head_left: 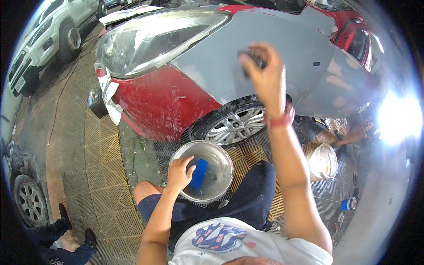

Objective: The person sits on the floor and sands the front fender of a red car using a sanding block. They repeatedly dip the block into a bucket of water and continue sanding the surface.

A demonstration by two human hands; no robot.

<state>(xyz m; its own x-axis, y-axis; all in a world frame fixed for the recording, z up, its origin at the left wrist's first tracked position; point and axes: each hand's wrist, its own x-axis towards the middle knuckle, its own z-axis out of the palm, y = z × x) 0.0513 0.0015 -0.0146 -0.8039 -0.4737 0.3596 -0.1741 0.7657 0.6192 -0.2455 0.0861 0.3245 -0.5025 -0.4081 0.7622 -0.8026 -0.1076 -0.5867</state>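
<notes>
L hand (179,173) at 9 o'clock rim of round metal water bowl (223,160), fingers curled on blue rectangular sponge (198,173), half dipped. Sponge prob soft, light, soggy, slippery; grip by long edges. R hand (263,73), 12 o'clock, pinches small dark sanding block (251,57) flat on grey primed car fender (282,39); block stiff, thin, held by fingertips, mostly hidden behind fingers.
</notes>
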